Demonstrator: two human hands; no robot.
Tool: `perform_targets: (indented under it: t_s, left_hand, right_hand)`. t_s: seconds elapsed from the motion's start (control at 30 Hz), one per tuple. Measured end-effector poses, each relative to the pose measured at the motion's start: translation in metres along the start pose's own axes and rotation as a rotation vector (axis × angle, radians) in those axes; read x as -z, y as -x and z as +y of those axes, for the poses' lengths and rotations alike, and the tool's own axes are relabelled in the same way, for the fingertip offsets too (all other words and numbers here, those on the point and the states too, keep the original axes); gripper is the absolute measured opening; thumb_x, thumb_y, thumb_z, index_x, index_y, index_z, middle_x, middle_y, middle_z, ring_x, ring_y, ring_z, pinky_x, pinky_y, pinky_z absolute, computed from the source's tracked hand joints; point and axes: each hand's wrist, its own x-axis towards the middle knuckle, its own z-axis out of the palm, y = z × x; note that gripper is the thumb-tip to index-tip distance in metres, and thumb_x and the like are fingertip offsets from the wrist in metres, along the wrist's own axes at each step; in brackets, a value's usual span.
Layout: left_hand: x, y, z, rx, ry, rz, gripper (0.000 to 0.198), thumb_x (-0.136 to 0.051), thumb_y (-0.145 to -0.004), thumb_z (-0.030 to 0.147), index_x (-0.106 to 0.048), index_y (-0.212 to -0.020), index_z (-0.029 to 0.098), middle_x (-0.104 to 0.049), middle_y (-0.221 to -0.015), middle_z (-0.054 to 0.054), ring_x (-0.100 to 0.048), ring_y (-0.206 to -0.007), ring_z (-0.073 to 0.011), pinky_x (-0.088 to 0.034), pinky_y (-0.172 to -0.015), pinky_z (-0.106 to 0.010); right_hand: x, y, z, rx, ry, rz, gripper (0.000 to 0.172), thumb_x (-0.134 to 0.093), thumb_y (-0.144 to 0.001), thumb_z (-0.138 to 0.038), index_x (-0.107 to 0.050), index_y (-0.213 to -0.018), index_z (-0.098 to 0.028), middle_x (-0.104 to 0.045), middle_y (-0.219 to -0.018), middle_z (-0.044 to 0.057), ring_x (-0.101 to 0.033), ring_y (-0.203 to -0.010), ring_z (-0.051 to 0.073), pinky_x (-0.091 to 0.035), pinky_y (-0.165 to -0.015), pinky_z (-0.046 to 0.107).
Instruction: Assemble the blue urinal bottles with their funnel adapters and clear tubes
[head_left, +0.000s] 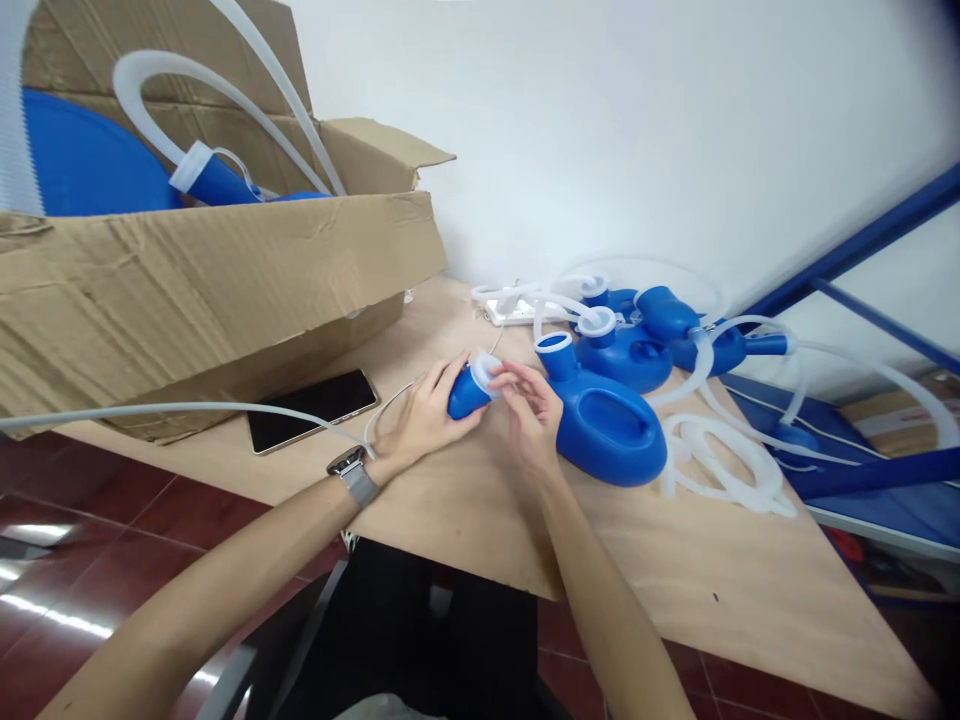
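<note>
My left hand (pixel 429 412) is wrapped round a small blue plastic cup (pixel 466 394), held just above the wooden table. A translucent white cap (pixel 486 372) sits at the cup's upper right end. The fingertips of my right hand (pixel 531 408) are curled against this cap, thumb and fingers close together. Right of that hand stands a blue bottle (pixel 611 425) with a moulded handle and an uncovered, white-rimmed neck. A pale tube (pixel 225 408) runs from the left edge to my left wrist, which wears a watch (pixel 352 472).
An open cardboard box (pixel 225 290) at the left holds blue parts and white hoses. A phone (pixel 313 408) lies before it. More blue bottles (pixel 626 358), a white power strip (pixel 525 308) and a coiled hose (pixel 724 465) lie along the right. Blue metal framing (pixel 862 250) borders the table.
</note>
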Motion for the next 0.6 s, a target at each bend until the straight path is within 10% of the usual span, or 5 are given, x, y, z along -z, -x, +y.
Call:
perform_targets:
  t_s: [0.23,0.6]
  left_hand:
    - [-0.003,0.003,-0.009,-0.191,-0.117,0.043,0.062,-0.072,-0.089,0.033,-0.055,-0.147,0.020,-0.070,-0.126,-0.014,-0.072,-0.113,-0.0319,-0.061,-0.097,-0.047]
    - [0.008,0.000,-0.010,-0.433,-0.258,-0.021,0.041,-0.064,-0.100,0.033,-0.063,-0.138,0.016,-0.074,-0.124,-0.018,-0.072,-0.113,-0.0316,-0.056,-0.099,-0.049]
  right_hand:
    - [-0.006,-0.002,0.003,-0.002,0.126,0.124,0.030,-0.082,-0.084,-0.036,-0.080,-0.113,-0.028,-0.046,-0.072,-0.005,-0.052,-0.068,0.014,-0.056,-0.077,0.035]
    - [-0.013,0.006,-0.003,0.075,0.393,0.067,0.034,-0.051,-0.106,-0.044,-0.075,-0.125,-0.030,-0.065,-0.131,0.009,-0.060,-0.128,0.026,-0.046,-0.118,0.051]
